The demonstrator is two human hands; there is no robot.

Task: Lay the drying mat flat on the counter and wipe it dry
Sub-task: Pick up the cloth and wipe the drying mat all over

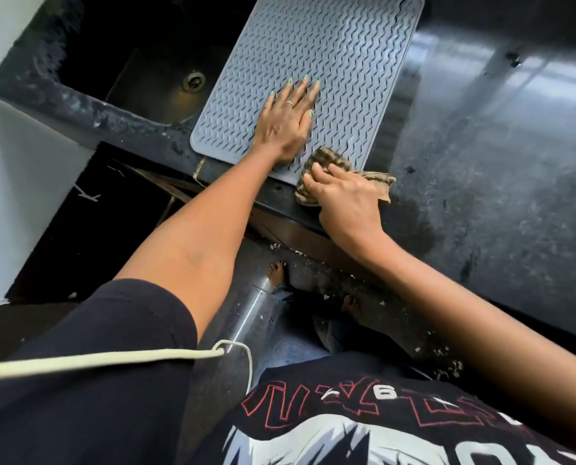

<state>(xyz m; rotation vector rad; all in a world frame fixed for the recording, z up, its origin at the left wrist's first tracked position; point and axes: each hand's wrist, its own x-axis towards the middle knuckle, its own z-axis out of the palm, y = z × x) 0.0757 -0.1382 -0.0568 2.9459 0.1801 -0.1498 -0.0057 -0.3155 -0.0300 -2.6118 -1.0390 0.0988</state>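
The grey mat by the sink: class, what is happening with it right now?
A person has the grey drying mat lying flat on the dark counter, partly over the sink. The left hand presses flat on the mat, while the right hand holds a bunched brownish cloth at the mat's near corner, at the counter's edge.
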